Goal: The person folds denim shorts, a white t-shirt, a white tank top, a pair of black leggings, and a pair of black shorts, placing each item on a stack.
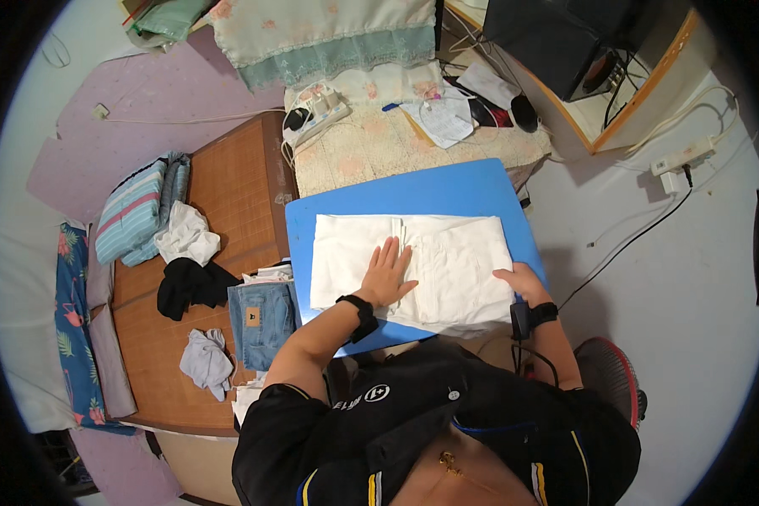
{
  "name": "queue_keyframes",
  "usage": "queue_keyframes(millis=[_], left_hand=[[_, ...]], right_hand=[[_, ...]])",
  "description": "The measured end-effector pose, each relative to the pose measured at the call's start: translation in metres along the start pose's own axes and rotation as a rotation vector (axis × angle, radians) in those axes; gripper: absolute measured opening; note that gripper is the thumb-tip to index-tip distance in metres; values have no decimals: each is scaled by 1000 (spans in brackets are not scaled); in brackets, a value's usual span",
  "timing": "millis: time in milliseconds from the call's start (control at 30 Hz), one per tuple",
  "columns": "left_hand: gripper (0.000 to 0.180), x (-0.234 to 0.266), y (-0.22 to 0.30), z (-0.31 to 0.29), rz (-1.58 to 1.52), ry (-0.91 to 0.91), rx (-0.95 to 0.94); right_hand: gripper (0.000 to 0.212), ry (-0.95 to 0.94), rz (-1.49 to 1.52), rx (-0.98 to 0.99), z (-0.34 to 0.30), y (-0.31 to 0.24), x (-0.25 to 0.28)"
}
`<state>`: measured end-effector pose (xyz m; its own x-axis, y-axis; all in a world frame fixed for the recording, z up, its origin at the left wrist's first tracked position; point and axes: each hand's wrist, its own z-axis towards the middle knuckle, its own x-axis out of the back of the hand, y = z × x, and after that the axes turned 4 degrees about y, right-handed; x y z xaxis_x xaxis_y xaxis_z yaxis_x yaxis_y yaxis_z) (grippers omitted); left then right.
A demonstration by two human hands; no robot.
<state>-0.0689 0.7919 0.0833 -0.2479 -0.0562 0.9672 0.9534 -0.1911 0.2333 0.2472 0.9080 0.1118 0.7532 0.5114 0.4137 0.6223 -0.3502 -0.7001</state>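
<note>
1. Blue folding board [358,207] on the desk, carrying everything below
2. Folded white garment [447,253] lying flat across the board, long axis running left to right
3. Left hand [388,274] pressed on the garment's middle, fingers [390,250] spread flat, gripping nothing
4. Right hand [523,281] at the garment's right edge, nearer that side; fingers curled on the cloth, pinch unclear

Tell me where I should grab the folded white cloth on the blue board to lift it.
Probably grip the white cloth at its right edge, coming in from the right, where the right hand already rests. The layers look stacked there, and the left hand lies flat on the middle over the blue board.
</note>
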Motion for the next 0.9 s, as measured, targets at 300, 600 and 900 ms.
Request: queue_keyframes(millis=[300, 600, 900], left_hand=[[65, -4, 19, -31, -132, -43, 22], [35, 18, -2, -82, -686, -12, 28], [24, 43, -69, -214, -1698, 143, 896]], right_hand=[[27, -310, 494, 270, -66, -125, -19], [17, -364, 245, 374, -65, -214, -165], [28, -393, -92, 642, 2, -160, -275]])
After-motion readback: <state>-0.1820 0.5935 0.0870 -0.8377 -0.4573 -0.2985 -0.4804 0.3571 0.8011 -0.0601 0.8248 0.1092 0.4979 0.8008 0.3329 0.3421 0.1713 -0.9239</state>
